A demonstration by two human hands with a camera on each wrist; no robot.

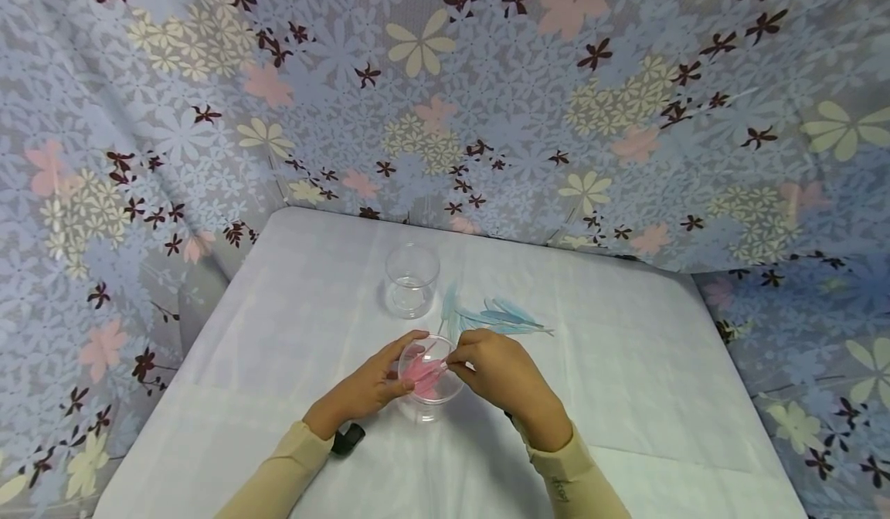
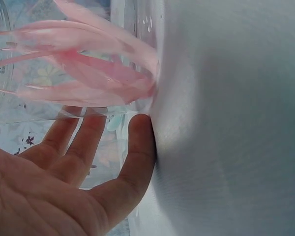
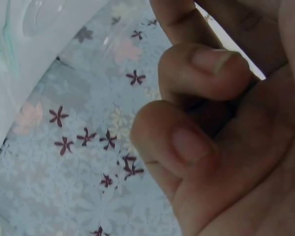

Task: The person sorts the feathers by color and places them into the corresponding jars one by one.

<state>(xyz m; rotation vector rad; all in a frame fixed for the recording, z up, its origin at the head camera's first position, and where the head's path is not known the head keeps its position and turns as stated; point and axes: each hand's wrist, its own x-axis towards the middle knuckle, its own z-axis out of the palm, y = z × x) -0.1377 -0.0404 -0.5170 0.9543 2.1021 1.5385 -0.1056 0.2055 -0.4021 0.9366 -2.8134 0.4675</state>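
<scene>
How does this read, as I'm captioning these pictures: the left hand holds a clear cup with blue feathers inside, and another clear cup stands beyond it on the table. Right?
The colour is wrong: the head view shows pink feathers inside the clear cup. The left hand does hold it, and another clear cup stands beyond it on the table.
</scene>
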